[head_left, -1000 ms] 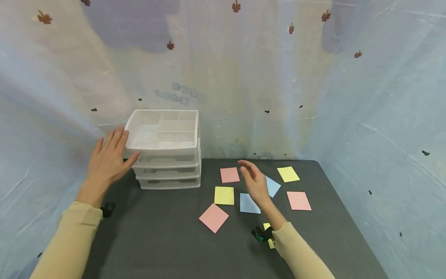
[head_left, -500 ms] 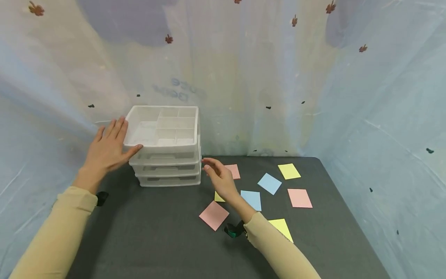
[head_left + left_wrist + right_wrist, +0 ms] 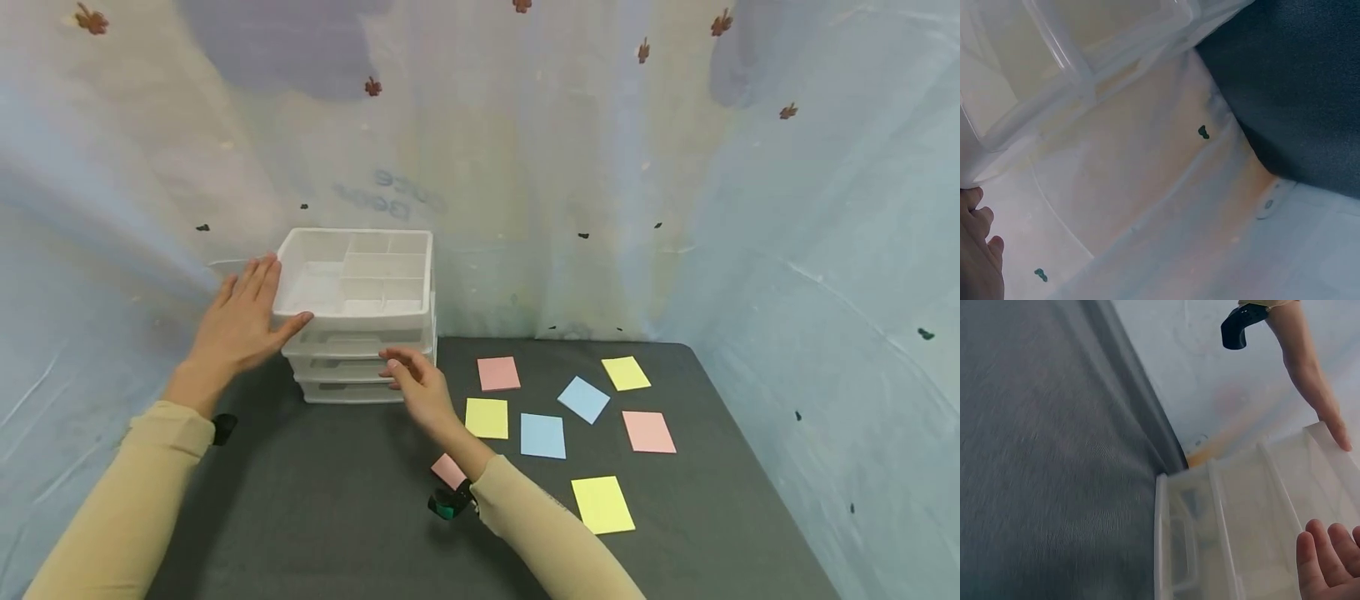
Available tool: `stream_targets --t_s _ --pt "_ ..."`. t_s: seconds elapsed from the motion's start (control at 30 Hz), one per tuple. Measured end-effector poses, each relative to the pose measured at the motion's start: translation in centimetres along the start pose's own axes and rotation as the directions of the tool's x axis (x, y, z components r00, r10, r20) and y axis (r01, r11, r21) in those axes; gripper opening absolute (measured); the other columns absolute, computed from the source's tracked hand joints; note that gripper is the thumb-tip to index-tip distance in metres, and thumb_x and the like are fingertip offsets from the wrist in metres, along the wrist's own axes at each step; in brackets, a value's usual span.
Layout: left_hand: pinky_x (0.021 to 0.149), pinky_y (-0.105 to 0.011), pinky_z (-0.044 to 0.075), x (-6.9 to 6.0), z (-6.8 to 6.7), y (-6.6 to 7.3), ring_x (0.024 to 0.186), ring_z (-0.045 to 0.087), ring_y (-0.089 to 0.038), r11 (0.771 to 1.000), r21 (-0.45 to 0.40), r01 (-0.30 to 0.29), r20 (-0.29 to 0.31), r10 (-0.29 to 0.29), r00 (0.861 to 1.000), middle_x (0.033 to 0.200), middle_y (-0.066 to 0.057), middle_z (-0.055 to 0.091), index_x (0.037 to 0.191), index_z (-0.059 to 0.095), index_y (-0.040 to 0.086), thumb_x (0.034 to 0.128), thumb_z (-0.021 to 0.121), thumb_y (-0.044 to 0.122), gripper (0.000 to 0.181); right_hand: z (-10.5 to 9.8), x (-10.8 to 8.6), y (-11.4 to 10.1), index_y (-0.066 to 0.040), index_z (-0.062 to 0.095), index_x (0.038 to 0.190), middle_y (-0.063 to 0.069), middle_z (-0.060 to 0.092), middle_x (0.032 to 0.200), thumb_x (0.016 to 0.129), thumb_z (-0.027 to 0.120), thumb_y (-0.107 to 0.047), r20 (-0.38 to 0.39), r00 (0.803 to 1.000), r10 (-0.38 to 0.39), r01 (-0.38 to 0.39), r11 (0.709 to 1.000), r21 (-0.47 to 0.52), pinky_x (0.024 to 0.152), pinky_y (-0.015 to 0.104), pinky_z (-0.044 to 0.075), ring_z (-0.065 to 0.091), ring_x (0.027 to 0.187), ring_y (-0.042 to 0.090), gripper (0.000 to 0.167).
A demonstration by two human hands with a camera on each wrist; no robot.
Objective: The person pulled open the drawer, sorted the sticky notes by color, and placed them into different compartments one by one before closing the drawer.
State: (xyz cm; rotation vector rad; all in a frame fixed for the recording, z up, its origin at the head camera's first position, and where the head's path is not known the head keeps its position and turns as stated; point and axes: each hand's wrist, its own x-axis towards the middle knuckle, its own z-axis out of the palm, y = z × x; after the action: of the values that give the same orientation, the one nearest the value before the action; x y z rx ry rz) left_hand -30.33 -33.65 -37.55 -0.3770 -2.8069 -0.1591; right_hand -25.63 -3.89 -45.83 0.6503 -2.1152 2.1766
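Note:
A white plastic drawer unit stands at the back left, its top tray split into compartments, with drawers stacked below. My left hand rests against the tray's left side, fingers extended and thumb at the front corner. In the left wrist view, the fingertips of that hand touch the tray's edge. My right hand hovers before the unit's lower right front, its fingers loosely bent with nothing between them. The right wrist view has its fingers beside the drawer fronts, and the drawers look pushed in.
On the dark table, square paper notes lie to the right: pink, yellow, blue and several more. My right forearm partly covers one pink note. A patterned curtain hangs behind and along both sides.
My right hand has swept left from above the notes to the front of the drawer unit. The left hand has come slightly closer onto the tray's side. The notes have not moved.

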Motion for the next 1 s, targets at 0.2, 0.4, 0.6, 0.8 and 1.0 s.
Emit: stream_targets --t_s 0.2,0.4,0.6,0.8,1.0 --pt "0.128 -0.060 0.003 0.1 0.3 0.0 0.160 0.002 -0.040 1.000 -0.006 0.000 -0.015 0.000 1.000 0.174 -0.018 -0.001 0.166 -0.002 0.001 0.1038 0.040 0.068 0.101 2.2 0.8 0.1 0.005 0.063 0.134 0.019 0.068 0.134 0.110 0.052 -0.015 -0.034 0.996 0.084 -0.077 0.981 0.176 0.094 0.043 0.061 0.069 0.117 0.041 0.033" --pt "0.129 -0.059 0.002 0.0 0.4 -0.1 0.160 0.002 -0.040 1.000 -0.009 0.007 -0.024 -0.008 1.000 0.174 -0.018 -0.001 0.166 -0.003 0.002 0.1037 0.040 0.069 0.101 3.7 1.3 -0.2 0.004 0.065 0.134 0.016 0.070 0.132 0.110 0.054 -0.018 -0.050 0.982 0.184 -0.163 0.947 0.276 0.094 0.043 0.061 0.071 0.115 0.037 0.034" --pt "0.129 -0.059 0.002 0.0 0.2 0.1 0.160 0.003 -0.039 1.000 -0.016 0.010 -0.030 -0.011 0.999 0.174 -0.018 0.001 0.167 -0.001 0.002 0.1035 0.041 0.069 0.101 4.5 1.7 -0.2 0.001 0.064 0.136 0.013 0.072 0.131 0.109 0.056 -0.021 -0.038 0.963 0.267 -0.235 0.900 0.366 0.092 0.036 0.062 0.073 0.112 0.030 0.036" --pt "0.129 -0.058 0.001 0.0 0.2 0.2 0.160 0.002 -0.038 1.000 -0.012 0.016 -0.022 -0.016 1.000 0.174 -0.017 0.001 0.167 -0.001 0.002 0.1030 0.041 0.069 0.102 4.9 2.0 0.2 0.000 0.064 0.138 0.014 0.071 0.131 0.108 0.056 -0.019 -0.026 0.950 0.312 -0.270 0.857 0.438 0.094 0.037 0.061 0.072 0.115 0.032 0.036" --pt "0.129 -0.059 0.006 0.0 0.1 0.2 0.160 0.005 -0.040 1.000 -0.008 0.017 -0.020 -0.018 1.000 0.174 -0.019 0.002 0.166 -0.001 0.001 0.1023 0.045 0.068 0.104 5.0 2.5 0.3 0.004 0.058 0.141 0.017 0.067 0.137 0.111 0.051 -0.019 0.032 0.936 0.350 -0.301 0.749 0.590 0.101 0.038 0.058 0.068 0.122 0.034 0.039"
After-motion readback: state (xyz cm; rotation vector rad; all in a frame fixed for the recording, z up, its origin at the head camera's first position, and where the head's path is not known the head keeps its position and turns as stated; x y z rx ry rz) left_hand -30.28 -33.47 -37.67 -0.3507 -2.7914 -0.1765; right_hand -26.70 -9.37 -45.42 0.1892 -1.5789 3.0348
